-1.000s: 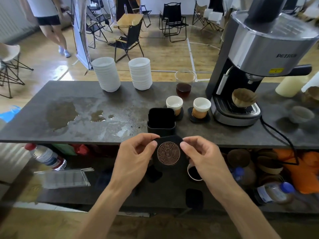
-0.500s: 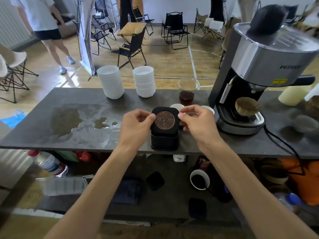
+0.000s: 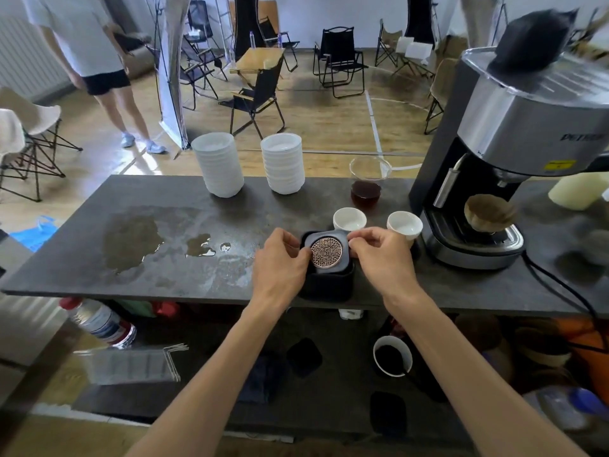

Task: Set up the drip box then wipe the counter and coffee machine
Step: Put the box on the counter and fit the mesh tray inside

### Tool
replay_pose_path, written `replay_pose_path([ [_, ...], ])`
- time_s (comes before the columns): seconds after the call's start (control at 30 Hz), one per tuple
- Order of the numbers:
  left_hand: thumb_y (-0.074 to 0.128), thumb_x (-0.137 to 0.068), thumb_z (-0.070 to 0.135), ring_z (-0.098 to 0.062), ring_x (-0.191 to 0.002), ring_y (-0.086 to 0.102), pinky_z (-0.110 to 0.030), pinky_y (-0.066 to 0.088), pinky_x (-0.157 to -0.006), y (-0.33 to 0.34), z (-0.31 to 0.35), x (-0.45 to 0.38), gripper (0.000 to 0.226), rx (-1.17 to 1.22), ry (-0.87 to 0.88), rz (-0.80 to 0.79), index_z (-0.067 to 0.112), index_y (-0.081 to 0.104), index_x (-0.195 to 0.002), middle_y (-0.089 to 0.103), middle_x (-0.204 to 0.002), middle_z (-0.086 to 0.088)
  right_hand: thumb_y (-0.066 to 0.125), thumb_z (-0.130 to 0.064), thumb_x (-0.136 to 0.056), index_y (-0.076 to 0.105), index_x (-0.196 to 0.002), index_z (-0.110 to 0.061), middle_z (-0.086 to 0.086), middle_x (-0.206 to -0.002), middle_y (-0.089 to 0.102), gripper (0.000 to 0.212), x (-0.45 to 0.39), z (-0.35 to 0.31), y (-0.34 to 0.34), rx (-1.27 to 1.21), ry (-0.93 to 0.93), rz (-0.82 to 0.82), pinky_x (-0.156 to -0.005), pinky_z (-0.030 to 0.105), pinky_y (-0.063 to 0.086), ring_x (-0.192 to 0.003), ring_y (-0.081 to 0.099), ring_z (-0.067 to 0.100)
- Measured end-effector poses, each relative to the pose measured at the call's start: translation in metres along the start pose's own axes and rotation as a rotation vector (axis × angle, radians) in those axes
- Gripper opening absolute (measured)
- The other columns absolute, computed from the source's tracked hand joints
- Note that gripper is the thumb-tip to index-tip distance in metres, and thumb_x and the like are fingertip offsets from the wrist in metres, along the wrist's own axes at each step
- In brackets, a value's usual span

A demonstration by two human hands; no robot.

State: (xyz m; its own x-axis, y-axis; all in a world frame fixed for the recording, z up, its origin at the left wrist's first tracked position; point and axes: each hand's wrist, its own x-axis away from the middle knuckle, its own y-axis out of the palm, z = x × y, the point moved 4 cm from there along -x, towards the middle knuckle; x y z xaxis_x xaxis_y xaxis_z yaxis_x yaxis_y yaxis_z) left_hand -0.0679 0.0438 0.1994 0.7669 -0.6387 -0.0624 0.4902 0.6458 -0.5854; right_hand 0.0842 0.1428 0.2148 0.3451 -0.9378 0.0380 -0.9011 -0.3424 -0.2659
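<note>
Seating the lid on the drip box, near the counter [image 3: 99, 268] front edge

Coffee machine [image 3: 514, 153] stands right, puddles unwiped; the black drip box [image 3: 326, 286] sits just beside two white cups, its copper-grate lid [image 3: 327, 252] tilted, pinched by left hand [image 3: 280, 262] and right hand [image 3: 382, 258] fingertips; next, press level

Daylight, bright on the far floor [image 3: 329, 127]; glare on the wet counter [image 3: 197, 252]. Under-counter shelf [image 3: 296, 374] dim. Wide-angle bending and blur at edges, notably the coffee machine [image 3: 527, 127].

coffee machine [image 3: 527, 127] brand partly legible "PETR…", yellow sticker unreadable
</note>
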Motion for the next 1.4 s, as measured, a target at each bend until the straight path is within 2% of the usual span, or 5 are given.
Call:
replay_pose_path([
  [0.27,0.069,-0.085,0.026,-0.007,-0.076,0.058,-0.020,0.039,-0.060,-0.002,0.000,0.005,0.015,0.001,-0.033,-0.013,0.020,0.058,-0.093,0.061,-0.081,0.010,0.061,-0.024,-0.091,0.071,-0.093,-0.025,-0.011,-0.088,0.071,0.010,0.018,0.008,0.000,0.072,0.021,-0.036,-0.076,0.022,0.049,-0.089,0.064,0.003],
  [0.7,0.058,-0.088,0.033,-0.024,-0.099,0.063,-0.040,0.053,-0.087,-0.002,0.003,0.005,0.030,-0.125,-0.106,-0.201,0.016,0.060,-0.113,0.068,-0.104,-0.002,0.057,-0.026,-0.092,0.070,-0.090,-0.021,-0.001,-0.089,0.072,0.014,0.018,0.024,0.003,0.006,0.127,-0.059,-0.088,0.037,0.054,-0.093,0.067,0.016],
  [0.93,0.063,-0.092,0.017,-0.003,-0.091,0.061,-0.014,0.045,-0.078,-0.035,0.033,0.078,0.014,-0.012,0.331,0.015,0.021,0.062,-0.106,0.064,-0.094,0.013,0.060,-0.016,-0.093,0.070,-0.091,-0.024,-0.005,-0.089,0.074,0.013,0.062,0.023,-0.044,0.002,0.065,0.015,-0.084,0.030,0.055,-0.090,0.069,0.007],
  [1.13,0.065,-0.092,0.017,-0.003,-0.080,0.061,-0.015,0.047,-0.069,0.028,0.005,0.141,0.007,0.035,0.361,-0.331,0.023,0.065,-0.095,0.064,-0.083,0.013,0.061,-0.009,-0.093,0.072,-0.085,-0.020,-0.004,-0.081,0.075,0.017,0.123,0.086,-0.082,0.042,0.213,0.023,-0.078,0.027,0.055,-0.080,0.072,0.006],
  [1.4,0.063,-0.090,0.017,-0.009,-0.086,0.065,-0.018,0.048,-0.073,0.167,-0.098,0.170,0.010,-0.165,-0.125,-0.729,0.020,0.069,-0.098,0.068,-0.088,0.008,0.062,-0.022,-0.087,0.073,-0.074,-0.024,-0.001,-0.076,0.075,0.017,0.142,0.250,-0.084,0.182,0.587,0.006,-0.082,0.044,0.058,-0.078,0.073,0.015],
])
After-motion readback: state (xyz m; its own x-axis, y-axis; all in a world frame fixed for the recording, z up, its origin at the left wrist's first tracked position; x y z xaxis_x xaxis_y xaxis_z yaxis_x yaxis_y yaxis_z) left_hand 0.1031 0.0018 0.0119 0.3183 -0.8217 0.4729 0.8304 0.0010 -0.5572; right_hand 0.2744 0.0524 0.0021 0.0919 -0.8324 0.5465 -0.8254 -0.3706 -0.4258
